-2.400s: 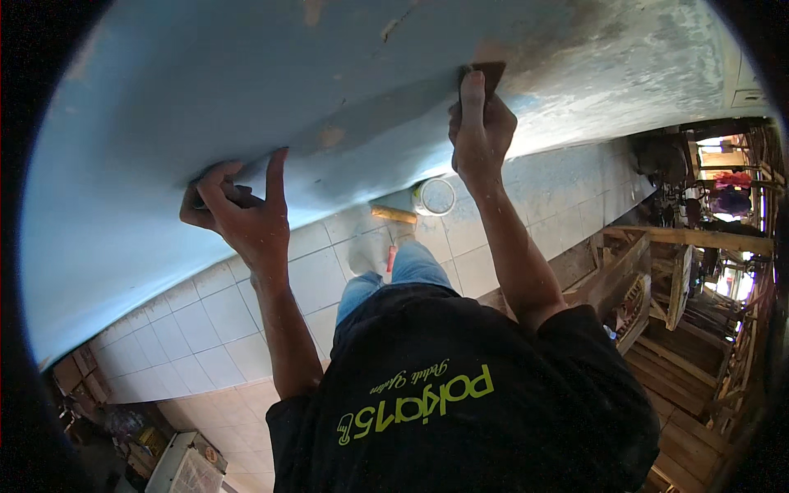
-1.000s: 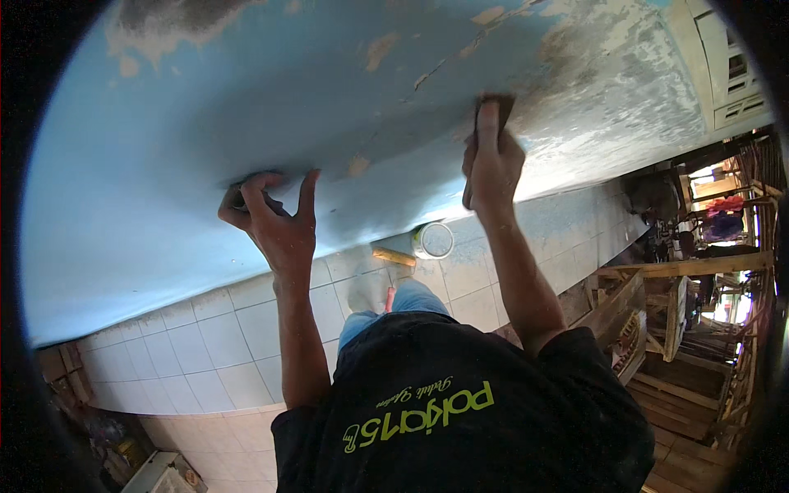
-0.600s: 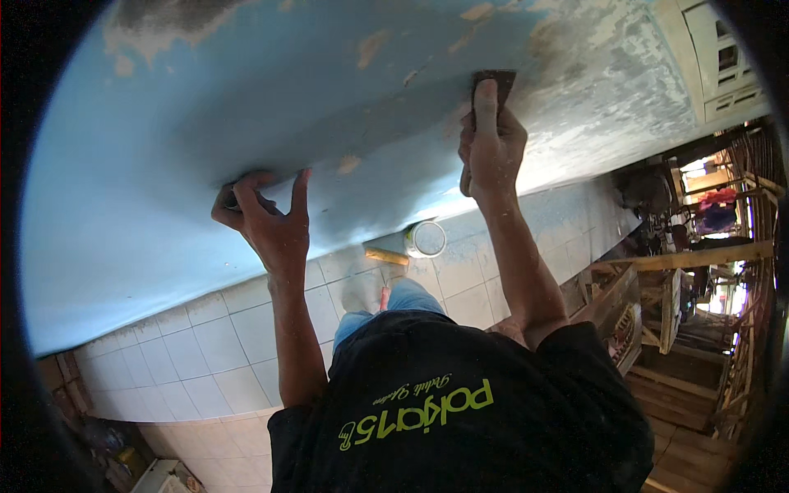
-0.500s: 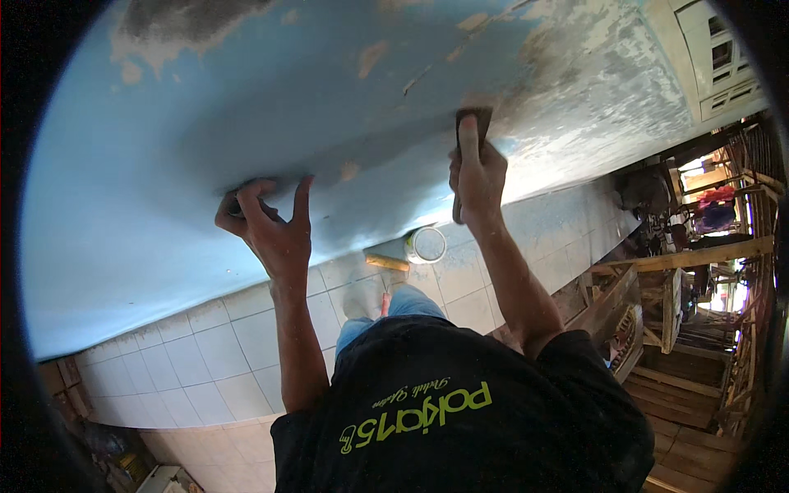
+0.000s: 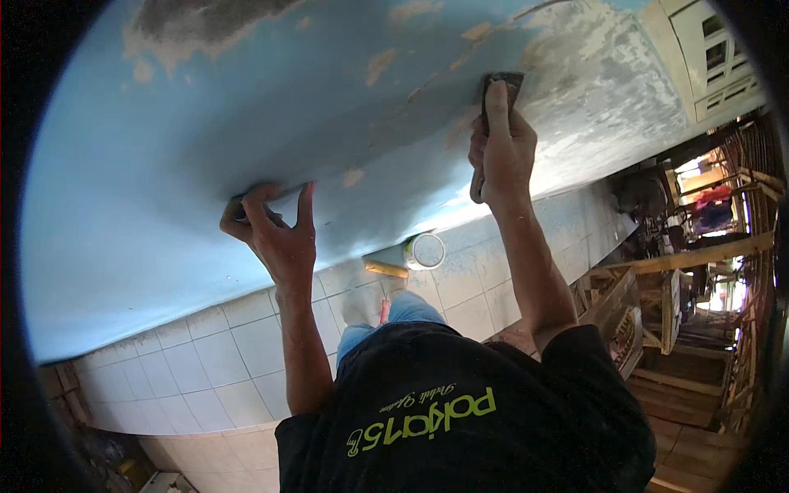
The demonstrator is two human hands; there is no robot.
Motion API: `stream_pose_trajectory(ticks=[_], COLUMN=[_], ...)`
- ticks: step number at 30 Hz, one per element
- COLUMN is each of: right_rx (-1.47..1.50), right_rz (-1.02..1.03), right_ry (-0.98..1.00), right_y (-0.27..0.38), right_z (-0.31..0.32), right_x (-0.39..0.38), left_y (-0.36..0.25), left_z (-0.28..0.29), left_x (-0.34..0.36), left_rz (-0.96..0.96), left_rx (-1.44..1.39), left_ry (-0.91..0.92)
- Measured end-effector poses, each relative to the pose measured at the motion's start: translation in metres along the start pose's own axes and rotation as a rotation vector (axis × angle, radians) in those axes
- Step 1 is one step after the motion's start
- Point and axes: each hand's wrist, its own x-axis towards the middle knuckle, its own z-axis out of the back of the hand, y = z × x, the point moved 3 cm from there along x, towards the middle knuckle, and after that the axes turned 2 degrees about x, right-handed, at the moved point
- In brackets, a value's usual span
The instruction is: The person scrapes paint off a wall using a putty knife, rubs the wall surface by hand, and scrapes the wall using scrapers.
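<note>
My right hand [image 5: 505,160] grips a flat, dark, long tool like a putty knife [image 5: 505,80], its wider end up against the blue wall [image 5: 164,164]. The thumb lies along the tool, and its narrow lower end shows below the palm. On the left, my left hand [image 5: 275,238] is bent at the wall with thumb and fingers curled around a thin dark flat piece [image 5: 289,194], mostly hidden by the fingers. Bare and pale patches mark the paint, and a large grey-white rough area [image 5: 600,82] lies to the right of the tool.
On the tiled floor [image 5: 246,345] below the wall stand a white bucket [image 5: 426,251] and, beside it, a yellowish roller-like piece [image 5: 385,269]. Wooden beams and frames [image 5: 690,255] fill the right side. A vent block [image 5: 723,57] sits at the upper right.
My right hand has moved up and to the right along the wall with its tool. My left hand has hardly shifted, keeping its grip.
</note>
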Motion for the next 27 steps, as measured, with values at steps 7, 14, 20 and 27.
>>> stream_pose_trajectory(ticks=[7, 14, 20, 27], right_rx=[-0.013, -0.01, 0.015, 0.036], right_rz=[-0.119, -0.172, -0.097, -0.018], right_ry=[-0.052, -0.062, -0.041, -0.05], right_y=[-0.016, -0.035, -0.013, -0.003], right_z=[0.005, 0.016, 0.013, 0.004], right_x=[-0.002, -0.006, -0.002, 0.004], left_y=[0.0, 0.001, 0.001, 0.002], left_z=[-0.002, -0.001, 0.002, -0.001], left_x=[0.0, -0.003, -0.001, -0.001], left_rz=[-0.062, -0.008, -0.138, -0.029], left_rx=[0.053, 0.005, 0.061, 0.017], left_ry=[0.012, 0.02, -0.071, 0.007])
